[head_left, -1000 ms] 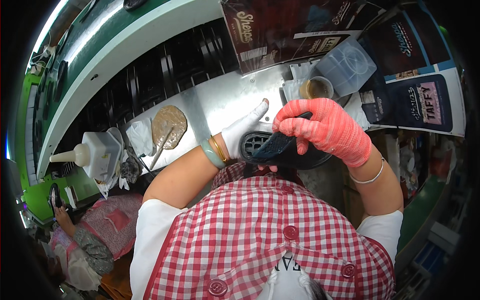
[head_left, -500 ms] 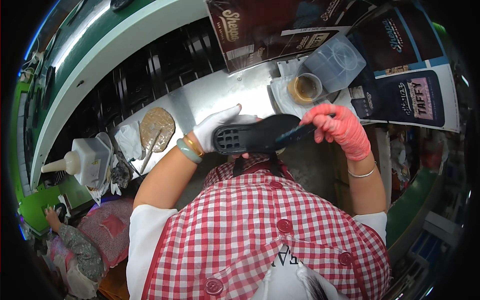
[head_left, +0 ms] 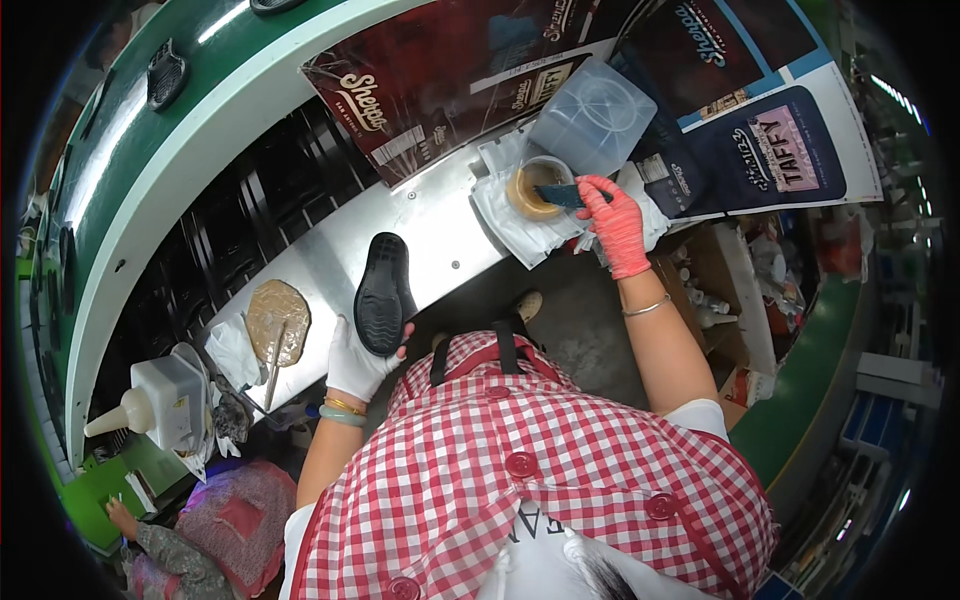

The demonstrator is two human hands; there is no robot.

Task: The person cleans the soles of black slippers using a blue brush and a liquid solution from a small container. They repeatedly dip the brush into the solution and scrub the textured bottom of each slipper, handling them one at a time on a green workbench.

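My left hand [head_left: 356,366], in a white glove, grips the heel end of a black shoe sole [head_left: 383,285], its tread side facing up and its other end over the metal bench. In a pinkish-red glove, my right hand [head_left: 614,226] is closed on a dark blue-green brush [head_left: 563,196]. The brush's far end dips into a clear plastic cup [head_left: 527,190] of yellowish-brown liquid. Gloved fingers hide the brush's near end.
Beside the cup lies a clear plastic tub [head_left: 595,118]. At left are a brown disc [head_left: 276,310] with a stick on it and a white nozzled bottle [head_left: 165,405]. A green conveyor [head_left: 215,75] carries soles. Another person [head_left: 235,525] sits lower left.
The sole has moved left with my left hand and now points away from me, tread up. My right hand has taken the brush from the sole to the cup.
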